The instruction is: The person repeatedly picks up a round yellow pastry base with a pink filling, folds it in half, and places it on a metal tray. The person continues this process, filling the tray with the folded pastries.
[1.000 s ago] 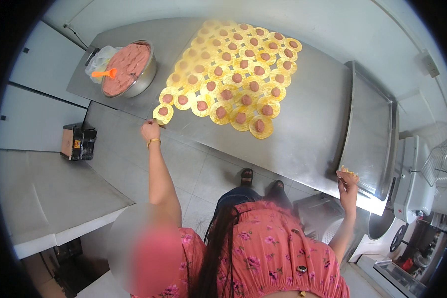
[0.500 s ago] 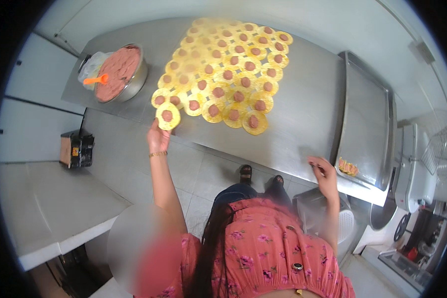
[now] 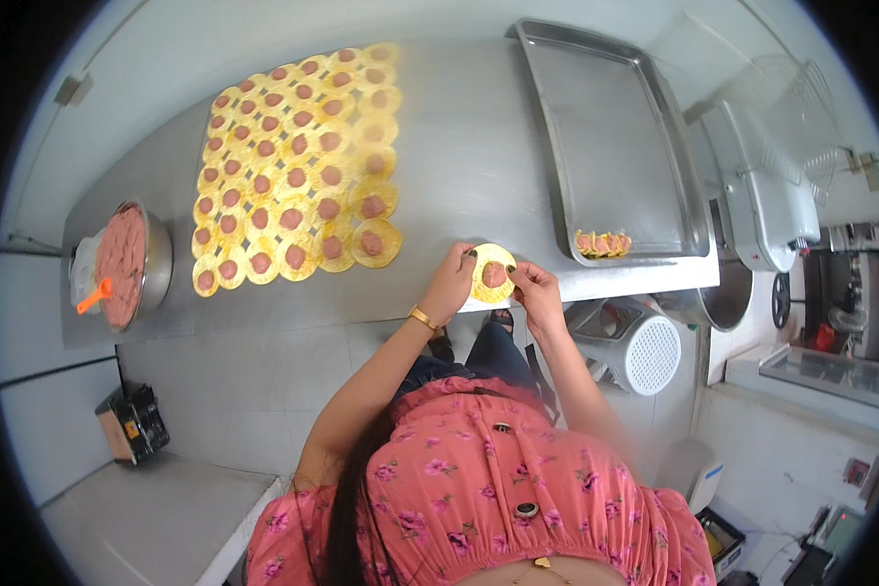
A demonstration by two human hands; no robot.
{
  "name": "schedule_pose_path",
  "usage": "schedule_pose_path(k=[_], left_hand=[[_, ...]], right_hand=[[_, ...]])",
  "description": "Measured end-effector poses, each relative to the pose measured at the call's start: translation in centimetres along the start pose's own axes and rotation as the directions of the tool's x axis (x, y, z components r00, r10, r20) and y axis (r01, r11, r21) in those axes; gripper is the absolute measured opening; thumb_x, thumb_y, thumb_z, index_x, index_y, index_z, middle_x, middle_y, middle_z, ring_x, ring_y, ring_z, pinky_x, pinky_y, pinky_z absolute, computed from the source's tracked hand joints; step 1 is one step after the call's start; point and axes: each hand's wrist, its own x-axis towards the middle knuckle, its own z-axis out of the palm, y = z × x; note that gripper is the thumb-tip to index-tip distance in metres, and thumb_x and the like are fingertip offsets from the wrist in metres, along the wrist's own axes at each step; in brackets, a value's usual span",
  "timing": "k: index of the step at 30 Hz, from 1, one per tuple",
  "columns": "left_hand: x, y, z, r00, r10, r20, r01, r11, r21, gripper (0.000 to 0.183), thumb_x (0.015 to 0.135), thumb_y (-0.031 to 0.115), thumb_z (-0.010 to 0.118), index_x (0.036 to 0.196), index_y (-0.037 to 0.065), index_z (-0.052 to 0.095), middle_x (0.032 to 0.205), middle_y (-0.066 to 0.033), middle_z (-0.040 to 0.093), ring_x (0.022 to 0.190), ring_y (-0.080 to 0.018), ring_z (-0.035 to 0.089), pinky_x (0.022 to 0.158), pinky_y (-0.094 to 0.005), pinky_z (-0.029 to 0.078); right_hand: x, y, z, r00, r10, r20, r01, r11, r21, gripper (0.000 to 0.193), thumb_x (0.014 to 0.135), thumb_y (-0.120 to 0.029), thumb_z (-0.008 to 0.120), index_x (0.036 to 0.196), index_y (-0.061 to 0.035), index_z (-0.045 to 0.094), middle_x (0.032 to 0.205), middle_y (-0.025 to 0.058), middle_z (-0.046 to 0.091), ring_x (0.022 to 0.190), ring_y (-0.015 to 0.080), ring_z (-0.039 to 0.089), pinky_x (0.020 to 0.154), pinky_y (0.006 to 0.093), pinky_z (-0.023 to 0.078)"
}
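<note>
Between my two hands, over the front edge of the steel table (image 3: 459,166), is a small round yellow tortilla (image 3: 479,285) with a dab of pink meat paste (image 3: 495,274) in its middle. My left hand (image 3: 447,283) pinches its left edge. At the right edge, my right hand (image 3: 540,293) grips it with thumb and fingers. To the left, several rows of similar topped tortillas (image 3: 295,274) lie flat on the table. A few folded, filled ones (image 3: 603,243) stand in a row at the near end of a large metal tray (image 3: 553,146).
A steel bowl (image 3: 157,269) heaped with pink meat paste stands at the table's left end, an orange scoop (image 3: 96,295) stuck in it. Right of the tray is a white machine (image 3: 759,190). Below the table's right end sits a white perforated basket (image 3: 653,354).
My left hand has carried the tortilla from the near left corner of the rows rightward. My right hand has left the tray's side and taken the other edge. The view has swung right.
</note>
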Motion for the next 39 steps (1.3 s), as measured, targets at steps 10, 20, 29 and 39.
schedule_pose_path(k=[10,20,29,39], left_hand=[[1.9,-3.1,0.0,0.987,0.090,0.133,-0.104,0.990,0.096,0.028,0.090,-0.002,0.041,0.115,-0.003,0.055,0.103,-0.0107,0.063,0.097,-0.0163,0.061,0.085,-0.0284,0.052],[1.0,-1.5,0.9,0.971,0.164,0.172,-0.182,0.979,0.095,0.035,0.078,-0.010,0.060,0.113,-0.002,0.060,0.111,-0.0100,0.060,0.097,-0.0184,0.063,0.086,-0.0268,0.052],[2.0,-1.8,1.0,0.950,0.295,0.105,-0.310,0.933,0.182,0.015,0.075,-0.005,0.067,0.089,-0.001,0.062,0.101,-0.0088,0.059,0.086,-0.0195,0.066,0.074,-0.0271,0.057],[1.1,-1.7,2.0,0.990,0.078,0.120,-0.048,0.971,-0.233,0.022,0.075,-0.008,0.063,0.094,-0.003,0.053,0.104,-0.0080,0.057,0.093,-0.0171,0.064,0.076,-0.0283,0.054]], right_hand=[[0.8,2.8,-2.0,0.968,-0.195,-0.156,0.179,0.978,-0.111,0.024,0.087,0.003,0.048,0.106,0.0040,0.063,0.086,0.0061,0.066,0.074,0.0074,0.059,0.063,0.0206,0.045],[-0.7,2.7,-1.1,0.888,-0.449,-0.098,0.387,0.846,-0.366,0.025,0.081,0.008,0.060,0.104,0.0002,0.065,0.096,0.0053,0.065,0.082,0.0109,0.061,0.072,0.0234,0.050],[1.4,4.2,-3.0,0.948,-0.300,-0.110,0.277,0.942,-0.189,0.012,0.081,0.005,0.064,0.092,-0.0005,0.066,0.092,0.0033,0.064,0.076,0.0070,0.057,0.066,0.0210,0.047],[-0.1,2.2,-2.3,0.924,-0.379,0.045,0.368,0.915,0.165,0.025,0.083,0.009,0.060,0.106,-0.0006,0.056,0.102,0.0045,0.061,0.087,0.0084,0.059,0.074,0.0211,0.047]])
